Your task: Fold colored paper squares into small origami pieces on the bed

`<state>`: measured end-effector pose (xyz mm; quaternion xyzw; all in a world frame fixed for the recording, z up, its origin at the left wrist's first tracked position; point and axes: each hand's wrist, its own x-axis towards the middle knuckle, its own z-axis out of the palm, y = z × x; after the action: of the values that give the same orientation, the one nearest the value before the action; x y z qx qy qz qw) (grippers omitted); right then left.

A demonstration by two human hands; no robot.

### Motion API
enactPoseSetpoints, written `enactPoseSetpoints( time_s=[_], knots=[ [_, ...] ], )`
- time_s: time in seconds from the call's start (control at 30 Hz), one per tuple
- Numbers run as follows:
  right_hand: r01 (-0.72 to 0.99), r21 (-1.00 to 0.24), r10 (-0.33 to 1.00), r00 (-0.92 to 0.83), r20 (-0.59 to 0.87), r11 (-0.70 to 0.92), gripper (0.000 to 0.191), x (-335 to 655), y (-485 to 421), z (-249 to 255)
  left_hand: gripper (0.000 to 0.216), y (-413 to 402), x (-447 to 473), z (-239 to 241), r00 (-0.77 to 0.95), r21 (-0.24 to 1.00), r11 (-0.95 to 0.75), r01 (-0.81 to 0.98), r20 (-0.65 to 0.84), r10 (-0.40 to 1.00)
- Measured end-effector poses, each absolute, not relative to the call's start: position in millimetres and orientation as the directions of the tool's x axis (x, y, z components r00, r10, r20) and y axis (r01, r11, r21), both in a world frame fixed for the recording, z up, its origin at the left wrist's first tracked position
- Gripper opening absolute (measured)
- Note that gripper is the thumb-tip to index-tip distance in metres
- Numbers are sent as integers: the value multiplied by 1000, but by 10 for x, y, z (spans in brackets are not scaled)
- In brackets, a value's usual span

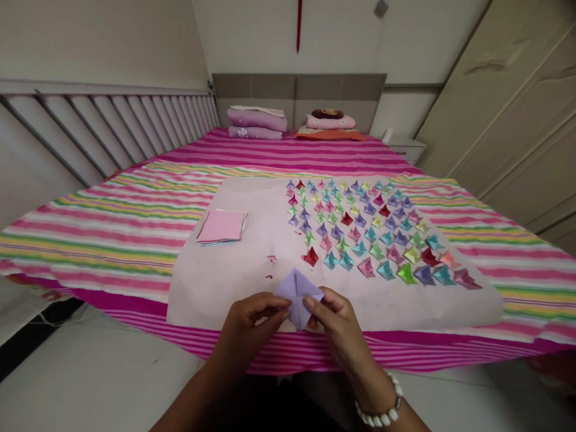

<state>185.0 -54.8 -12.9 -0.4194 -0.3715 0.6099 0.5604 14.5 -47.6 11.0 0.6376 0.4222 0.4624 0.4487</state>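
Both hands pinch a partly folded lilac paper square [297,292] just above the near edge of a pale sheet [225,276] spread on the bed. My left hand [252,321] grips its left side and my right hand [333,318], with a white bead bracelet at the wrist, grips its right side. Beyond the hands, several small folded paper shapes [369,234] in many colours lie in rows on the sheet. A stack of flat coloured paper squares [222,227], pink on top, lies to the left.
The bed has a striped pink, yellow and green cover [112,222]. Pillows [256,123] lie at the headboard. A slatted rail [112,126] runs along the left side, wardrobe doors [517,102] stand at the right. Tiny red paper scraps [271,259] lie near the hands.
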Motion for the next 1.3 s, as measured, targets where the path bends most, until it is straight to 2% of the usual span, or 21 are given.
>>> enactPoseSetpoints(
  time_s=[0.13,0.37,0.53,0.67,0.87,1.03,1.17,1.3],
  knots=[
    [-360,-929,995,18,-99,-86,22,1827,-559,-107,8,-475,148,101,257,949,-295,113,259,931],
    [-431,-900,996,14,-88,-74,23,1826,-592,-92,21,-492,182,69,336,910,-389,140,326,884],
    [-429,-903,998,32,-55,-36,33,1848,-604,-81,30,-507,183,50,291,925,-318,206,253,923],
    [-371,-929,1000,14,11,15,45,1867,-625,-49,29,-502,190,41,247,934,-264,242,203,948],
    [-188,-978,996,20,84,87,35,1899,-670,-38,15,-515,197,91,221,918,-305,254,252,942],
    [-26,-972,971,49,233,234,48,1950,-687,-34,25,-541,179,116,254,901,-368,228,310,916],
    [6,-934,934,-22,358,358,31,1971,-692,8,32,-539,159,90,315,884,-443,149,382,869],
    [-109,-956,960,-32,278,273,39,1956,-715,18,19,-543,150,80,309,914,-405,21,379,872]
  ],
)
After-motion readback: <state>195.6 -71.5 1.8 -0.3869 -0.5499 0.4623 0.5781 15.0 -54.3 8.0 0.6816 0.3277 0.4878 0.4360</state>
